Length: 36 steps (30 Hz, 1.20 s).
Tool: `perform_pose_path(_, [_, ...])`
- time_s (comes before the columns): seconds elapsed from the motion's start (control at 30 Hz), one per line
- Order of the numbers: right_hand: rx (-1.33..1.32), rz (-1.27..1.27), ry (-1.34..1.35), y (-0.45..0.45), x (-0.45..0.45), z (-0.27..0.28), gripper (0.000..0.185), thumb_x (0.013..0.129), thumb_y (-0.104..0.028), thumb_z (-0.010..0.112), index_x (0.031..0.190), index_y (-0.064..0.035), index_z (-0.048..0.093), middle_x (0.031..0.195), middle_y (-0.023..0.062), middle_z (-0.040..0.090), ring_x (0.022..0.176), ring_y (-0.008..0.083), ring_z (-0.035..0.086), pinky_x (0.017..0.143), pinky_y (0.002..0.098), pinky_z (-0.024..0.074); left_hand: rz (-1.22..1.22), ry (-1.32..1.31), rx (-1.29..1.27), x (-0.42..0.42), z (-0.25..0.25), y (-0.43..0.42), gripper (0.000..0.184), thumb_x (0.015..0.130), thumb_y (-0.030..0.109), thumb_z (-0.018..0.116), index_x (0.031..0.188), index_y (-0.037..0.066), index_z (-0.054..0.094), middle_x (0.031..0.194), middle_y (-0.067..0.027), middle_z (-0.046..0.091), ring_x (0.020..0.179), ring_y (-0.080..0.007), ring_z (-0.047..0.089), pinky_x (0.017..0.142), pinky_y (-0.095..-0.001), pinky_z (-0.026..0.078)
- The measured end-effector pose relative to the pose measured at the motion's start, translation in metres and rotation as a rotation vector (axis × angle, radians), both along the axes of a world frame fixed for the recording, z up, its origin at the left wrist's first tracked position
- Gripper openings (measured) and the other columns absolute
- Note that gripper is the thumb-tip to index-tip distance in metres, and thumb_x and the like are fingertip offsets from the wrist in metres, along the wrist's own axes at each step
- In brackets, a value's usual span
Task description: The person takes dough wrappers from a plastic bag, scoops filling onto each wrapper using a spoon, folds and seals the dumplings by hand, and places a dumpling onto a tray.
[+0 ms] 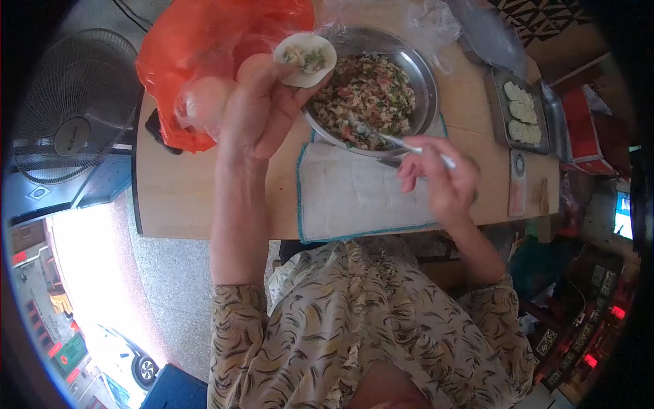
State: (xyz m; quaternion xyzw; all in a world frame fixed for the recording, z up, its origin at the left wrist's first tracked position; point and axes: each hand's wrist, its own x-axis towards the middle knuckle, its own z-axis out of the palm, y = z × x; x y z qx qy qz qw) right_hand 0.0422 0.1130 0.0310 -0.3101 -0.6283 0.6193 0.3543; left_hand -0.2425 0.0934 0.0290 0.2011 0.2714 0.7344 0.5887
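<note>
My left hand (269,109) is raised beside the metal bowl and holds a round, pale dumpling wrapper (285,76) on its fingers. A small heap of filling (313,61) with green bits lies on the wrapper. My right hand (446,177) grips the light-coloured handle of a spoon (415,148). The spoon's far end reaches into the chopped filling (378,95) near the front of the steel bowl (430,88), so its tip is partly hidden. Below the bowl, a white cloth (361,184) with a teal edge is spread on the table.
An orange plastic bag (184,48) and a clear bag with round pale contents (204,99) stand at the left. Finished dumplings (521,112) lie in a metal tray (501,112) at the right. Clear plastic (432,27) sits behind the bowl. A fan (71,136) stands left of the table (184,198).
</note>
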Motion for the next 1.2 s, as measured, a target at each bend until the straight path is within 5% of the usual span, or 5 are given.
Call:
perform_pose_path(0.07, [-0.226,-0.072,0.024,0.009,-0.002,0.003,0.036,0.107,-0.024,0.047,0.117,0.0082,0.06,0.081,0.0174,0.066,0.06,0.0175,0.061,0.058,0.0297,0.0505,0.009,0.035,-0.047,0.003,0.001,-0.001,0.035,0.098,0.004,0.045,0.127,-0.016,0.047,0.132,-0.0261,0.056,0.126,-0.0367,0.057,0.112,-0.0483,0.047])
perform_pose_path(0.27, [-0.422,-0.162,0.186,0.026,-0.002,-0.003,0.036,0.106,-0.023,0.049,0.115,0.0101,0.06,0.082,0.0187,0.067,0.059,0.0204,0.062,0.058,0.0318,0.0513,0.002,0.075,-0.117,0.005,0.005,-0.001,0.042,0.098,0.004,0.043,0.135,-0.016,0.041,0.136,-0.0272,0.053,0.128,-0.0369,0.055,0.112,-0.0471,0.048])
perform_pose_path(0.47, [-0.035,-0.177,0.28,0.032,-0.012,0.034,0.034,0.106,-0.019,0.049,0.119,0.0102,0.06,0.086,0.0192,0.068,0.063,0.0209,0.065,0.06,0.0322,0.0538,-0.135,0.064,-0.105,0.012,0.011,-0.005,0.046,0.097,0.004,0.037,0.139,-0.016,0.038,0.142,-0.0255,0.049,0.131,-0.0362,0.053,0.114,-0.0468,0.046])
perform_pose_path(0.77, [1.01,0.043,-0.174,0.022,-0.031,0.027,0.028,0.096,0.006,0.056,0.123,0.008,0.061,0.101,0.0211,0.071,0.082,0.023,0.074,0.072,0.0319,0.0594,-0.242,-0.003,-0.044,0.022,0.01,-0.005,0.051,0.094,0.003,0.039,0.142,-0.013,0.035,0.143,-0.0248,0.048,0.131,-0.0368,0.052,0.114,-0.0475,0.045])
perform_pose_path(1.2, [0.919,0.002,-0.127,0.02,-0.02,0.034,0.03,0.096,0.009,0.05,0.124,0.009,0.061,0.103,0.0215,0.071,0.084,0.0242,0.074,0.072,0.0307,0.0591,-0.263,-0.059,-0.016,0.022,0.008,-0.005,0.052,0.094,0.002,0.04,0.144,-0.012,0.033,0.144,-0.0253,0.046,0.132,-0.0382,0.051,0.113,-0.0476,0.046])
